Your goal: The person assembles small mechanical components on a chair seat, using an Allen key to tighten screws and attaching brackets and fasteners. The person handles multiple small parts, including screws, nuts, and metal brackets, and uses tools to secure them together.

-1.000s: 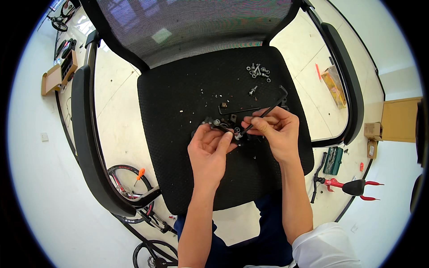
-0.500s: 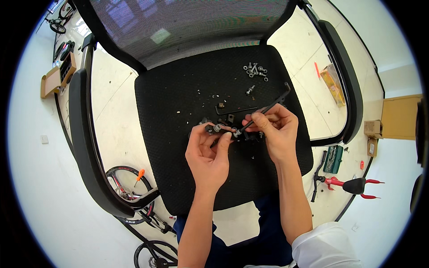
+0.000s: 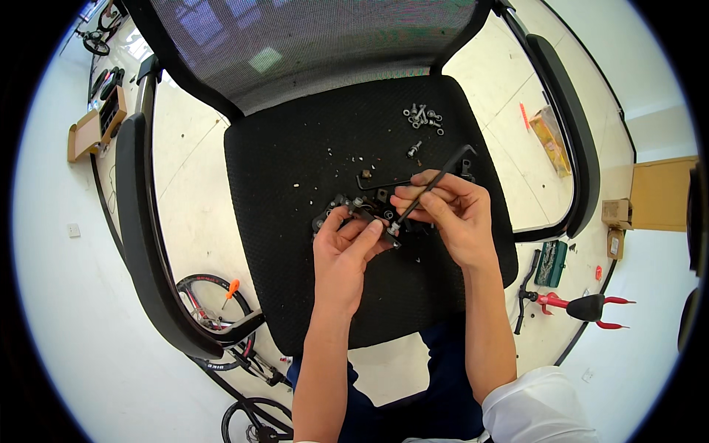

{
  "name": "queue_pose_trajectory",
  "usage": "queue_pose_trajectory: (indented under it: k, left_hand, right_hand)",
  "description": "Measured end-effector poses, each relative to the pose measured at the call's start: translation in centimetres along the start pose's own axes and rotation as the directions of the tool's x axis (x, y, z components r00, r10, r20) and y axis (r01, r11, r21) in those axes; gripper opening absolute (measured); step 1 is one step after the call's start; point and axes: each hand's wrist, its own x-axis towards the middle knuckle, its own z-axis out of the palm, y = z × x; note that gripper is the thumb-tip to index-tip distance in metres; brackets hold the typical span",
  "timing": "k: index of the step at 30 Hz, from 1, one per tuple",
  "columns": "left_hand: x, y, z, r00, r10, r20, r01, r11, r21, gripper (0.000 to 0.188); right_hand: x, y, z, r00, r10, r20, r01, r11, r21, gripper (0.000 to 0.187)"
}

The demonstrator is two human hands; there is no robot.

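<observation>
Pinched in my left hand [image 3: 341,255] is a small dark metal bracket [image 3: 363,213], with a silver bolt [image 3: 394,230] at its right end. My right hand [image 3: 464,221] is closed round a long black hex key [image 3: 450,162], its bent end pointing up and away. The key's lower tip meets the head of the bolt. Beneath both hands, partly hidden by them, several small dark metal parts [image 3: 337,202] lie on the black chair seat [image 3: 277,159]. A second hex key [image 3: 384,184] rests just beyond my fingers.
Silver bolts and washers [image 3: 421,117] sit in a pile at the seat's far right, with one loose bolt [image 3: 413,150] nearer. Armrests [image 3: 136,236] flank the seat. On the floor are a bicycle wheel [image 3: 193,284], a green toolbox [image 3: 552,263] and a red frame [image 3: 554,299].
The bracket has tilted, its right end now lower and nearer me. My right hand and the hex key have shifted slightly left, and the key stands more steeply.
</observation>
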Motion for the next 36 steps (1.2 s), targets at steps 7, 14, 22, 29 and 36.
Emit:
queue_pose_trajectory:
  k: [7, 14, 22, 29, 36]
  left_hand:
    - [0.1, 0.0, 0.4, 0.999, 0.052, 0.004, -0.052, 0.998, 0.031, 0.022]
    - [0.1, 0.5, 0.3, 0.994, -0.104, 0.040, 0.106, 0.994, -0.039, 0.022]
    - [-0.1, -0.1, 0.6, 0.943, 0.333, -0.002, -0.309, 0.877, 0.368, 0.019]
    - [0.2, -0.2, 0.5, 0.936, 0.353, 0.002, -0.325, 0.861, 0.391, 0.018]
    - [0.2, 0.7, 0.0, 0.992, -0.087, -0.089, 0.096, 0.989, 0.108, 0.032]
  right_hand:
    - [0.3, -0.1, -0.3, 0.999, 0.044, 0.001, -0.043, 0.986, 0.160, 0.029]
    - [-0.1, 0.2, 0.0, 1.000, -0.005, 0.009, 0.003, 0.966, 0.257, 0.031]
    - [0.1, 0.5, 0.1, 0.998, 0.032, -0.059, -0.047, 0.962, -0.268, 0.018]
    - [0.0, -0.5, -0.4, 0.996, 0.085, -0.019, -0.087, 0.991, -0.104, 0.024]
    - [-0.4, -1.0, -1.5, 0.947, 0.097, 0.305, -0.054, 0.988, -0.146, 0.041]
